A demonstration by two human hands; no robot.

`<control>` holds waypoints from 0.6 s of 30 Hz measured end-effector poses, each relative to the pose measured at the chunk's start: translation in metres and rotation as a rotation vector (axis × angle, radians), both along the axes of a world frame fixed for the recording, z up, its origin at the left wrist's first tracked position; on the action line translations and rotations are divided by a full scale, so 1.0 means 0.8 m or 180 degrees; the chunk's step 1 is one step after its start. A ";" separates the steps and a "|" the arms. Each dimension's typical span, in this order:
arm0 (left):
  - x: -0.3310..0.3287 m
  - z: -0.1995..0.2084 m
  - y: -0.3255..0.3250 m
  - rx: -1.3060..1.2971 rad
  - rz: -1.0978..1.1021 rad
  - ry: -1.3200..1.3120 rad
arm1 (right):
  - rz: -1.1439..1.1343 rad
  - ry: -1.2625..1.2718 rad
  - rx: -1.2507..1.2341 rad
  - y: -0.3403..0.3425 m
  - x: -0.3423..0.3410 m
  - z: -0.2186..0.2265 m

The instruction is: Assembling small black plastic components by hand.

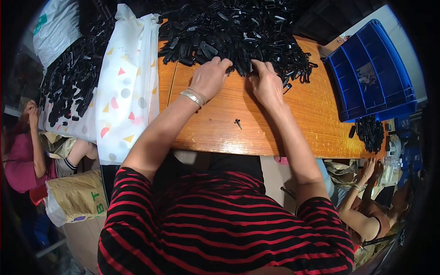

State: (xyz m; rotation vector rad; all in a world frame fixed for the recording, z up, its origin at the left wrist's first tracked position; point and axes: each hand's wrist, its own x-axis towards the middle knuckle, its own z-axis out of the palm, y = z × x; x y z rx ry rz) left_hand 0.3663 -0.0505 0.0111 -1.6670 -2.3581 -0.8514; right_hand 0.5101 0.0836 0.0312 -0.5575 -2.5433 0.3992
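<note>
A large heap of small black plastic pieces (pixel 238 32), many shaped like clips, covers the far part of the wooden table. At its near edge, my left hand (pixel 211 78) has its fingers bent and drawn together, with dark bits by the fingertips. Just to the right, my right hand (pixel 266 85) is also curled, thumb and forefinger close together against the pieces. Whatever either hand pinches is too small and dark to name. One loose black piece (pixel 238 123) with a thin pointed end lies on the bare wood nearer to me.
A blue plastic crate (pixel 373 68) stands tilted at the right, beside a small black pile (pixel 369 134). On the left, a patterned white cloth (pixel 126 91) hangs over the table edge near another black heap (pixel 75 78). Other people sit at both sides; a brown bag (pixel 75 195) stands lower left.
</note>
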 end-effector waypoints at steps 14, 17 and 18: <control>0.013 0.012 -0.061 -0.0408 0.0303 -0.0200 | 0.0862 -0.0189 -0.0535 -0.011 0.016 -0.010; 0.022 0.013 -0.077 -0.0471 0.0557 -0.0398 | 0.0745 -0.0146 -0.0689 -0.010 0.029 -0.011; 0.024 0.014 -0.080 -0.0462 0.0588 -0.0391 | 0.0722 -0.0133 -0.0578 -0.011 0.031 -0.010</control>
